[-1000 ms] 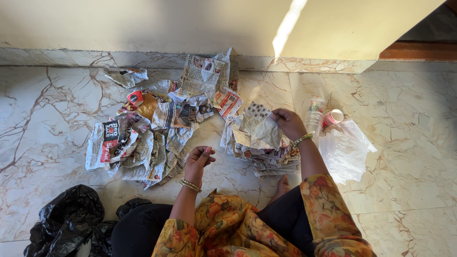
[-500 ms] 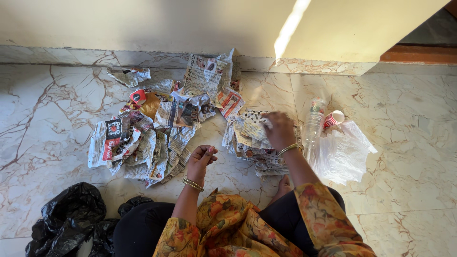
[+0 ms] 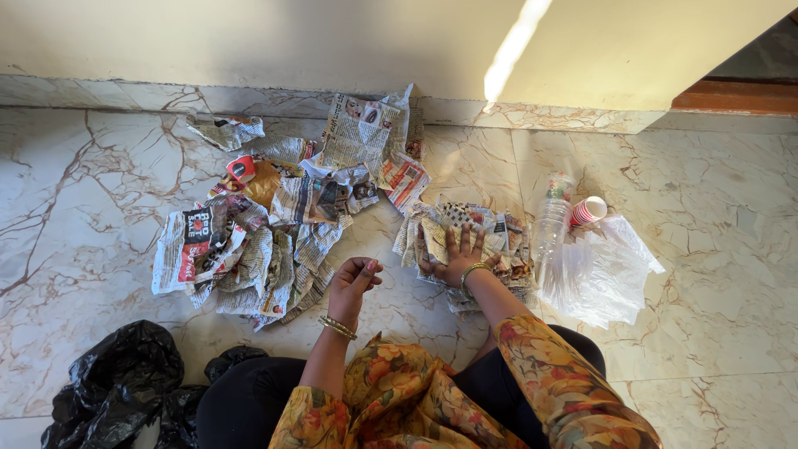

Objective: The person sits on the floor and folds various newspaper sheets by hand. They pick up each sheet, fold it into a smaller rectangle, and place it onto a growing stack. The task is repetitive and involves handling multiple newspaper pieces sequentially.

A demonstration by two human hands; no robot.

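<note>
Marble floor (image 3: 706, 349), cream with brown veins and a glossy finish, runs up to a plain pale wall (image 3: 249, 41) crossed by a slanting strip of sun. A second ago the right hand (image 3: 459, 254) held a creased sheet with a checkered grid up in the air; half a second ago it was coming down; now it lies flat, fingers spread, palm pressing that sheet onto the stack (image 3: 465, 241) of flattened newspaper just ahead of the person's knees. So one more piece appears to have joined the stack, which looks soft, rumpled and uneven at the edges. The left hand (image 3: 353, 283) has barely moved: it hovers over bare floor between stack and pile, fingers loosely curled, holding nothing that I can see. Left of it the pile (image 3: 266, 216) of crumpled newspaper sprawls, wrinkled and partly balled, with red and black print patches, reaching up to the wall. Just right of the stack a clear plastic bottle (image 3: 551, 224) lies beside a red-striped paper cup (image 3: 588, 210) on its side, both touching a thin clear bag (image 3: 603, 274). Black bags (image 3: 116, 382), shiny and crinkled, sit at the lower left.
</note>
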